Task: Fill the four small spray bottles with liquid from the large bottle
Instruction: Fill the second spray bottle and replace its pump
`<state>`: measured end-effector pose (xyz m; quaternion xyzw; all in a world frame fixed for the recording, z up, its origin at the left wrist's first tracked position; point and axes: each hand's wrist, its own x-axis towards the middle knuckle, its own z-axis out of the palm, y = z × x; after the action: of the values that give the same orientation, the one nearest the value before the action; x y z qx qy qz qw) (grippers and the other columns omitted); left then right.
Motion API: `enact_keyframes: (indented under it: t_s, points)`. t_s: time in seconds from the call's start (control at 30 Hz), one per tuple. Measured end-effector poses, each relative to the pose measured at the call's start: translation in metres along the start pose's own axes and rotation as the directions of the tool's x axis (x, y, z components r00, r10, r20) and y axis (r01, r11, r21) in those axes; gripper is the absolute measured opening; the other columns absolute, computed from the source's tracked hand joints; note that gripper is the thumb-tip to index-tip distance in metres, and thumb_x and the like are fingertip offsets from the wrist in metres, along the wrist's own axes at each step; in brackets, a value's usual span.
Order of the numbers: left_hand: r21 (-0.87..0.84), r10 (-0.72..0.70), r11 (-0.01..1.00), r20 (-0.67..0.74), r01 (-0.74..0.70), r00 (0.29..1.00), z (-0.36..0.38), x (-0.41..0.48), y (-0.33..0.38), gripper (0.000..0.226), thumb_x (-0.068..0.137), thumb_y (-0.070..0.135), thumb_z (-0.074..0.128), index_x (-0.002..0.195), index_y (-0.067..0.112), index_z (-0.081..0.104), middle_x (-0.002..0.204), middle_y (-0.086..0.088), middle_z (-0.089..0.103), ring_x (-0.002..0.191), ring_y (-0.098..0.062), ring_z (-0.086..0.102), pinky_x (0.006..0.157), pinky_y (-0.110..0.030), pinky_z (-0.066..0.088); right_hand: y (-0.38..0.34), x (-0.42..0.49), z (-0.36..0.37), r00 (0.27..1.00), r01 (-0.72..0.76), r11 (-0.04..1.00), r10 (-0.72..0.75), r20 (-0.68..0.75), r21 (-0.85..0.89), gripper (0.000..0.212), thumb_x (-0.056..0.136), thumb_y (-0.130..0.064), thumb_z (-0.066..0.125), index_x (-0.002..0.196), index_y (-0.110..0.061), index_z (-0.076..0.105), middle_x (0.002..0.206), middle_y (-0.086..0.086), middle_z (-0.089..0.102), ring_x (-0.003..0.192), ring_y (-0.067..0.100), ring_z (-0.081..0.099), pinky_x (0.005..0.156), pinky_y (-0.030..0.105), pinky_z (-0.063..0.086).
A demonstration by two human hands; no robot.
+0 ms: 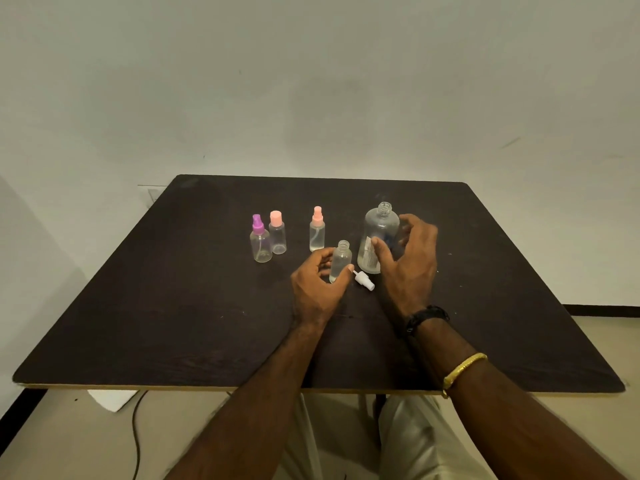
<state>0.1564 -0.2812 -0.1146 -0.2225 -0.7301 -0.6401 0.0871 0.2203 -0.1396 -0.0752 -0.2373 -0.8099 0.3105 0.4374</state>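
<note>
Dark table [173, 306] | bottles mid-table, edges well apart | near half bare

Bare room: dark table [173, 306], blank wall [311, 81]

Head camera looks forward and down, fairly near, over the dark table [173, 323].

Your table [173, 306] is a very dark brown, with a pale yellowish strip along its near edge. On the far left stands a clear bottle with a purple spray top [258, 225]; just right of it, a clear bottle with a pink cap [275, 218]; further right, one with a pink sprayer [317, 215]. The uncapped small bottle [341, 259] and the large bottle [380, 233] are clear, the large one bearing a white label. A white sprayer head [364, 280] lies near them. Your right wrist shows a black band [427, 315] and a gold bangle [464, 367]. The wall [311, 81] is off-white.
</note>
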Motion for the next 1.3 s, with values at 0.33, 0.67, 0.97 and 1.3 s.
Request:
enact_keyframes:
  t_s: [0.33,0.67,0.97,1.3]
  points:
    - [0.019,-0.004,1.000,-0.017,0.004,1.000,0.000,0.000,-0.002,0.039,0.081,0.022,0.085,0.117,0.022,0.069,0.100,0.020,0.069,0.093,0.007,0.068,0.078,-0.009,0.053,0.001,-0.024,0.006,0.916,0.214,0.948,-0.110,0.386,-0.236,0.018,0.092,-0.032,0.069,0.106,-0.021,0.067,0.106,0.000,0.067,0.098,0.017,0.063,0.085,0.035,0.054]
    - [0.007,0.001,1.000,-0.015,-0.001,1.000,-0.001,0.000,-0.002,0.038,0.081,0.023,0.085,0.111,0.034,0.065,0.097,0.023,0.069,0.092,0.005,0.069,0.078,-0.012,0.055,0.003,-0.029,0.013,0.902,0.196,0.917,-0.030,0.430,-0.348,0.017,0.095,-0.034,0.060,0.107,-0.022,0.063,0.102,0.000,0.070,0.092,0.019,0.064,0.076,0.035,0.054]
    - [0.023,-0.006,1.000,-0.014,0.006,1.000,0.000,0.001,-0.005,0.037,0.082,0.024,0.085,0.115,0.027,0.068,0.104,0.015,0.071,0.094,0.003,0.069,0.081,-0.013,0.056,-0.010,-0.011,0.000,0.969,0.217,0.973,-0.224,0.104,0.080,0.014,0.091,-0.014,0.068,0.104,-0.013,0.067,0.096,-0.003,0.065,0.084,0.009,0.060,0.075,0.028,0.056]
    - [0.034,-0.008,0.999,0.001,0.008,1.000,-0.001,0.002,-0.003,0.039,0.083,0.025,0.084,0.118,0.026,0.066,0.106,0.016,0.068,0.094,0.005,0.067,0.080,-0.009,0.053,-0.010,-0.004,-0.009,0.956,0.286,0.950,-0.292,0.032,0.127,0.007,0.092,-0.007,0.061,0.095,-0.009,0.067,0.089,0.000,0.062,0.077,0.010,0.057,0.066,0.018,0.047]
